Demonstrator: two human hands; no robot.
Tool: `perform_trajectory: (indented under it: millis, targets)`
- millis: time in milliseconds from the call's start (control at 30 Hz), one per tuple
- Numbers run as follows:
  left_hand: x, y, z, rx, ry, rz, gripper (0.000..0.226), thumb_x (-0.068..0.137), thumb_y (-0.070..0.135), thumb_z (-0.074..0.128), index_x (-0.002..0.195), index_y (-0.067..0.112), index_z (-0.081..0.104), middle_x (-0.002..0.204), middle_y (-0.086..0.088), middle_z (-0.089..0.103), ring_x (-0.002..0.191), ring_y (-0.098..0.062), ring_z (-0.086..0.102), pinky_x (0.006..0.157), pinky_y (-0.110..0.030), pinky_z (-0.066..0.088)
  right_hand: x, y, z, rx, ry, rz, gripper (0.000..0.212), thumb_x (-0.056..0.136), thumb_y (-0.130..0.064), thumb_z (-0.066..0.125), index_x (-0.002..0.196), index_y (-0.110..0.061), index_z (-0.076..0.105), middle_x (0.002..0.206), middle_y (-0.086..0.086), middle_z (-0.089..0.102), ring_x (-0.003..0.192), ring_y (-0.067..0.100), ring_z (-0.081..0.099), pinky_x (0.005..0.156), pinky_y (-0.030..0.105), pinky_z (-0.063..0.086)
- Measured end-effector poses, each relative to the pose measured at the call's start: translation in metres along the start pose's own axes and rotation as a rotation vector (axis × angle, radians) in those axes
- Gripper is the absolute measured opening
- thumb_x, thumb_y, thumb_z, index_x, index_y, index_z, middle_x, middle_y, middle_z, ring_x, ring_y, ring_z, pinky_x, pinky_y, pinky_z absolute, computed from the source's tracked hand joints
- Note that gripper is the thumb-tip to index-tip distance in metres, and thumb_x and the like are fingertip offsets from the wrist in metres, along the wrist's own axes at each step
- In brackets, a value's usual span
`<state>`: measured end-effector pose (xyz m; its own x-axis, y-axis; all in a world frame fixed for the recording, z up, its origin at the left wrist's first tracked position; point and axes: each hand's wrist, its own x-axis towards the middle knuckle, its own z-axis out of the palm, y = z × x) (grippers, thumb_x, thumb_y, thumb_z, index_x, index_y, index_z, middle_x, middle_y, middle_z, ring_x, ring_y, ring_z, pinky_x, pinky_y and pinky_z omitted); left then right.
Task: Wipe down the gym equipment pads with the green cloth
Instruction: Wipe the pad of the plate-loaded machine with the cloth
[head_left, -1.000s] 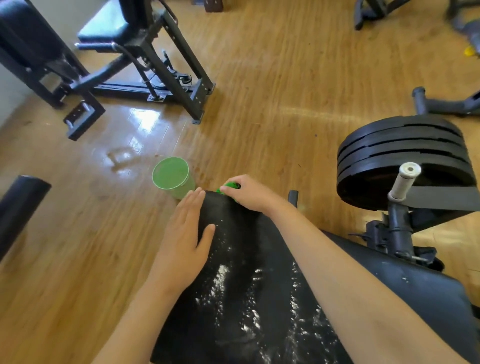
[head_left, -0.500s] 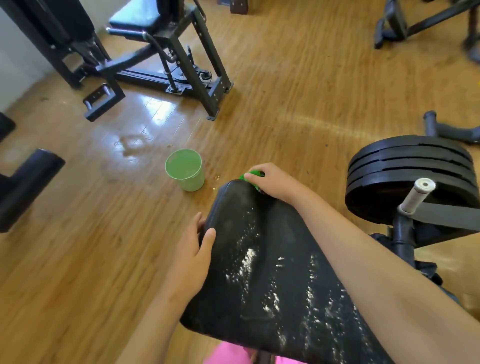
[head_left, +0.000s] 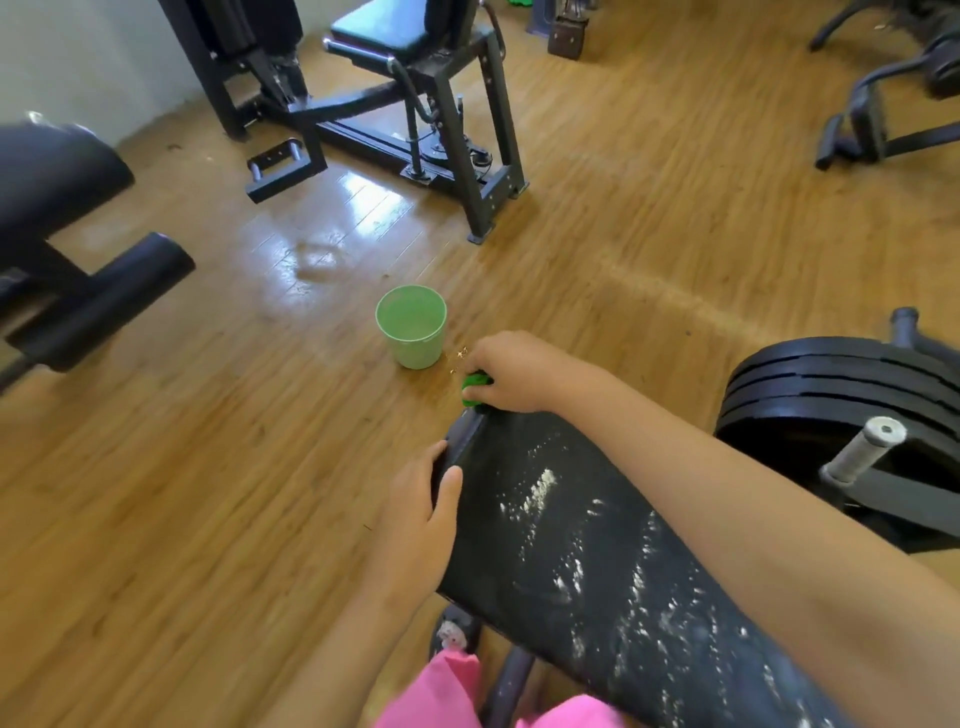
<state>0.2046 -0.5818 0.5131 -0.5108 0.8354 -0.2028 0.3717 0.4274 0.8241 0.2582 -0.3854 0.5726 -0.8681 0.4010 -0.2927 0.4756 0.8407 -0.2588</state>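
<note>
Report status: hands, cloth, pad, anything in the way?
Right hand grips green cloth at far end of pad. Left hand grips its left edge. Pad streaked with white powder. Green cup on floor just beyond.

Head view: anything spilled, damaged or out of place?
Yes. White powdery residue streaks the top of the black pad, not yet wiped. On the wood floor beyond the green cup lies a shiny, wet-looking patch, and small specks lie between the cup and the right hand holding the green cloth. No damage shows.
</note>
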Motion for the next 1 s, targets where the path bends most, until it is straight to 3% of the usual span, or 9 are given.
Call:
perform_trajectory:
  millis: [167,233,300,467,567,700,833,900,1000]
  targets:
    - [-0.003,0.001,0.004,-0.085,0.162,0.037,0.021,0.099,0.025,0.044,0.111,0.024,0.061,0.102,0.013,0.062,0.095,0.002,0.055,0.081,-0.023,0.045,-0.028,-0.035,0.043,0.174,0.204,-0.204,0.021,0.09,-0.026,0.06,0.075,-0.016,0.049,0.081,0.0,0.05,0.074,0.02,0.049,0.063,0.037,0.042]
    - [-0.004,0.003,0.005,-0.088,0.198,0.03,0.019,0.099,0.023,0.045,0.107,0.024,0.062,0.098,0.013,0.062,0.092,0.002,0.055,0.077,-0.018,0.043,-0.034,-0.032,0.06,0.222,0.335,-0.251,0.017,0.09,-0.025,0.059,0.081,-0.011,0.057,0.087,0.003,0.057,0.078,0.02,0.053,0.066,0.039,0.048]
    - [-0.004,0.002,0.006,-0.055,0.237,0.042,0.018,0.098,0.022,0.048,0.105,0.023,0.064,0.096,0.013,0.061,0.092,-0.002,0.055,0.079,-0.02,0.044,-0.034,-0.018,0.065,0.237,0.419,-0.268,0.025,0.09,-0.029,0.054,0.095,-0.007,0.066,0.096,0.006,0.062,0.087,0.021,0.058,0.076,0.037,0.049]
    - [-0.004,-0.001,0.01,0.026,0.318,0.047,0.015,0.094,0.017,0.053,0.101,0.019,0.066,0.093,0.013,0.06,0.092,-0.01,0.056,0.082,-0.031,0.046,-0.026,0.044,0.054,0.387,0.703,-0.031,0.019,0.092,-0.017,0.059,0.107,-0.007,0.065,0.107,0.005,0.059,0.098,0.017,0.056,0.087,0.026,0.045]
    - [-0.004,0.0,0.011,0.04,0.334,0.04,0.016,0.094,0.016,0.053,0.099,0.021,0.066,0.09,0.015,0.06,0.086,-0.005,0.055,0.076,-0.029,0.047,-0.018,0.064,0.052,0.579,0.722,0.075,0.017,0.094,-0.016,0.056,0.108,-0.01,0.064,0.107,0.002,0.058,0.095,0.008,0.052,0.085,0.014,0.042]
    - [-0.007,0.0,0.011,0.03,0.359,0.025,0.018,0.093,0.019,0.05,0.096,0.025,0.067,0.088,0.018,0.061,0.082,0.0,0.055,0.069,-0.025,0.045,-0.026,0.067,0.064,0.673,0.821,0.179,0.017,0.095,-0.016,0.055,0.11,-0.012,0.064,0.107,0.0,0.059,0.096,0.001,0.05,0.09,0.022,0.043]
    - [-0.006,-0.002,0.012,0.054,0.358,0.05,0.027,0.088,0.029,0.041,0.097,0.027,0.066,0.09,0.019,0.061,0.083,-0.001,0.056,0.07,-0.027,0.048,-0.056,0.039,0.09,0.66,0.827,0.143,0.028,0.094,-0.01,0.055,0.123,-0.012,0.058,0.132,0.0,0.051,0.126,0.004,0.041,0.107,0.011,0.027]
    - [-0.006,-0.002,0.012,0.068,0.355,0.067,0.026,0.089,0.029,0.04,0.096,0.029,0.064,0.091,0.019,0.06,0.084,-0.001,0.056,0.07,-0.026,0.047,-0.07,0.02,0.109,0.633,0.796,0.098,0.033,0.093,-0.006,0.055,0.126,-0.012,0.056,0.139,0.0,0.046,0.138,0.008,0.031,0.117,0.022,0.016]
    - [-0.006,-0.004,0.013,0.077,0.343,0.066,0.028,0.089,0.031,0.038,0.098,0.027,0.064,0.093,0.014,0.061,0.085,-0.003,0.056,0.071,-0.027,0.047,-0.088,0.005,0.13,0.583,0.755,-0.043,0.038,0.091,-0.001,0.056,0.128,-0.011,0.055,0.14,0.003,0.046,0.143,0.016,0.024,0.12,0.04,0.012]
